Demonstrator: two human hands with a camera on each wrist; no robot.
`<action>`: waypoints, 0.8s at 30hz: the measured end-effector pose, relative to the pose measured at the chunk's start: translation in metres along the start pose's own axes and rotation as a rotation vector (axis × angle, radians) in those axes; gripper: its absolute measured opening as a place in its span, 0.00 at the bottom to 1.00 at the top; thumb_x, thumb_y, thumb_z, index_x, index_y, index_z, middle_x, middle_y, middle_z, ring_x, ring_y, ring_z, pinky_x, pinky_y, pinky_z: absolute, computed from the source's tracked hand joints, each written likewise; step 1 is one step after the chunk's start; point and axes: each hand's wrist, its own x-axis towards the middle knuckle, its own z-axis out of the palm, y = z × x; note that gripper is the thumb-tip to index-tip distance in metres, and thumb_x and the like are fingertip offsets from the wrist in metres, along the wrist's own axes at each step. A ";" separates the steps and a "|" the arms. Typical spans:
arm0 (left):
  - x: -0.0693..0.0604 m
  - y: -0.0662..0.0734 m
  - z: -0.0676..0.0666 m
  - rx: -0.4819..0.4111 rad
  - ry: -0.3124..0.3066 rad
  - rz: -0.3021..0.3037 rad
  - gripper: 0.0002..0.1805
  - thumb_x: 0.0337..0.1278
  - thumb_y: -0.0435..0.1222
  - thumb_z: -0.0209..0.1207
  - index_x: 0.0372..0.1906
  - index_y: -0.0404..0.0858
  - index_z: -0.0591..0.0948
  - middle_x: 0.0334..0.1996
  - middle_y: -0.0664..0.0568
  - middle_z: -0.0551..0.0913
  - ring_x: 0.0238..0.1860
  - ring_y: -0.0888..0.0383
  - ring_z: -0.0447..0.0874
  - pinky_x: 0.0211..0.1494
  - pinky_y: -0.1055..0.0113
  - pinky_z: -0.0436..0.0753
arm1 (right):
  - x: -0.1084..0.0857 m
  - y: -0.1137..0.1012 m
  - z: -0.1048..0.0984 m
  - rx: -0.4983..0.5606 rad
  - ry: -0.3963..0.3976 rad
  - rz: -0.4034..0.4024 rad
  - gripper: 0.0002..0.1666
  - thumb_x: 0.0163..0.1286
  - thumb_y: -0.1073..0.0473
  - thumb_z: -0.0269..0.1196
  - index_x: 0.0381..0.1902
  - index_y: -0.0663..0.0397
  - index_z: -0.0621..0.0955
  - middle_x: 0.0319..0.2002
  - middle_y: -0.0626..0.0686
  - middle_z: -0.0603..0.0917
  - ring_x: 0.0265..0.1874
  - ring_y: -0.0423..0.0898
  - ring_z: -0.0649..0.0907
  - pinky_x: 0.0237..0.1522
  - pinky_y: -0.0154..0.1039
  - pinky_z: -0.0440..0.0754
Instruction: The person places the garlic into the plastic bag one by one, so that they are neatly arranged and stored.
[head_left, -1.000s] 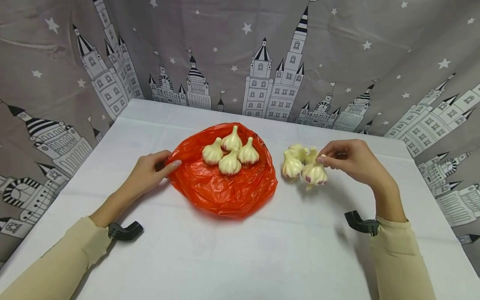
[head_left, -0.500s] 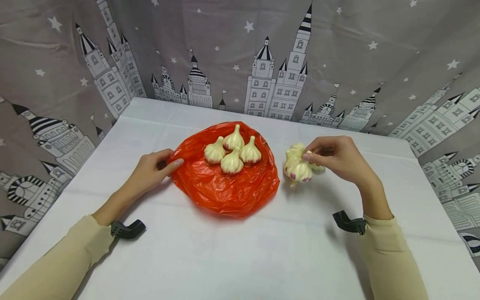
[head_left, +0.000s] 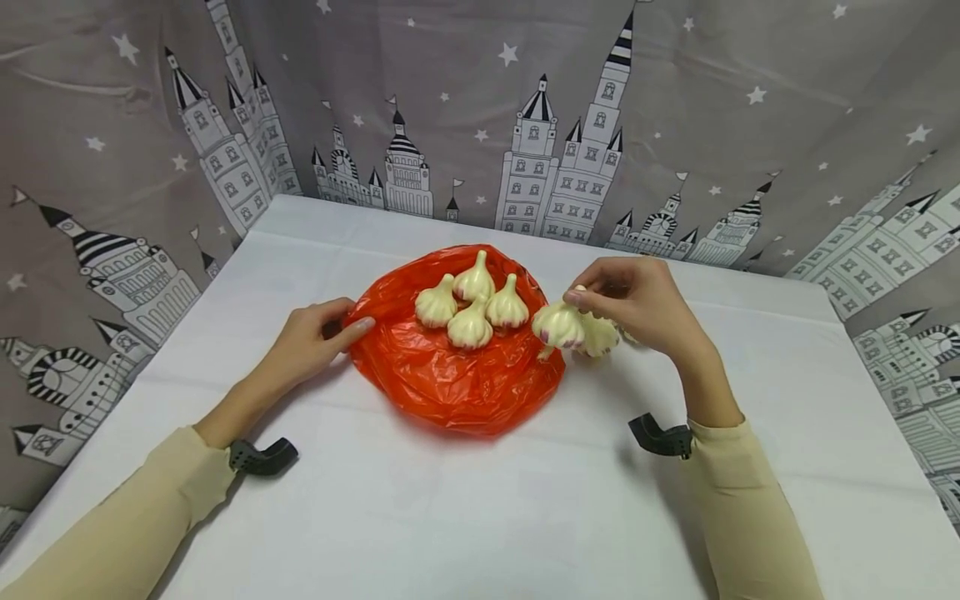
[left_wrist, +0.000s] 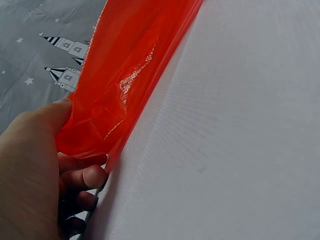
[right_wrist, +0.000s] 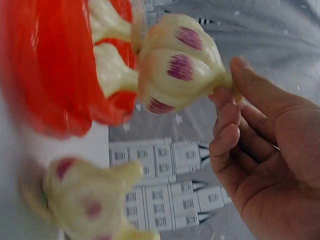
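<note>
A red plastic bag lies spread on the table with several garlic bulbs on it. Its left edge is pinched between thumb and fingers of the left hand; the left wrist view shows the bag's film in that hand. The right hand holds one garlic bulb by its stem, raised at the bag's right edge. In the right wrist view, purple streaks mark this bulb, and fingertips of the hand pinch the stem.
Right of the bag, partly behind the right hand, other garlic bulbs stand on the white-covered table. A grey curtain printed with castles and stars hangs around the table's far side and ends.
The right hand has moved left with the pinched bulb, from the loose bulbs to the bag's right edge. The left hand keeps its hold on the bag.
</note>
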 end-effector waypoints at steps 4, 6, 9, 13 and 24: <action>-0.006 0.004 0.000 0.000 0.007 0.000 0.16 0.74 0.48 0.63 0.52 0.41 0.85 0.30 0.51 0.82 0.32 0.53 0.77 0.35 0.69 0.75 | 0.007 -0.009 0.011 0.047 -0.001 -0.008 0.07 0.68 0.55 0.76 0.37 0.52 0.91 0.29 0.52 0.88 0.27 0.47 0.84 0.33 0.32 0.83; -0.008 0.006 0.001 -0.001 0.011 0.000 0.16 0.74 0.48 0.63 0.52 0.41 0.85 0.29 0.51 0.82 0.32 0.53 0.77 0.35 0.69 0.75 | 0.010 -0.013 0.015 0.064 -0.005 -0.024 0.07 0.68 0.55 0.76 0.37 0.52 0.90 0.29 0.52 0.87 0.27 0.48 0.84 0.33 0.33 0.84; -0.012 0.009 0.001 0.000 0.016 -0.003 0.16 0.74 0.49 0.63 0.52 0.41 0.85 0.29 0.52 0.82 0.32 0.53 0.76 0.35 0.69 0.75 | 0.014 -0.020 0.019 0.082 -0.018 -0.046 0.08 0.68 0.54 0.76 0.37 0.52 0.90 0.28 0.52 0.87 0.26 0.49 0.83 0.33 0.35 0.84; -0.012 0.008 0.003 0.009 0.014 -0.003 0.16 0.74 0.49 0.63 0.52 0.42 0.86 0.29 0.52 0.81 0.33 0.53 0.76 0.36 0.68 0.74 | 0.017 -0.024 0.025 0.078 -0.036 -0.050 0.08 0.68 0.54 0.76 0.37 0.52 0.90 0.29 0.51 0.87 0.27 0.50 0.83 0.34 0.35 0.86; -0.012 0.007 0.002 0.014 0.013 0.009 0.16 0.74 0.49 0.63 0.51 0.42 0.85 0.28 0.52 0.81 0.32 0.53 0.75 0.35 0.68 0.73 | 0.019 -0.010 0.041 0.009 -0.080 -0.044 0.06 0.67 0.54 0.76 0.35 0.49 0.89 0.27 0.48 0.87 0.28 0.45 0.85 0.37 0.36 0.87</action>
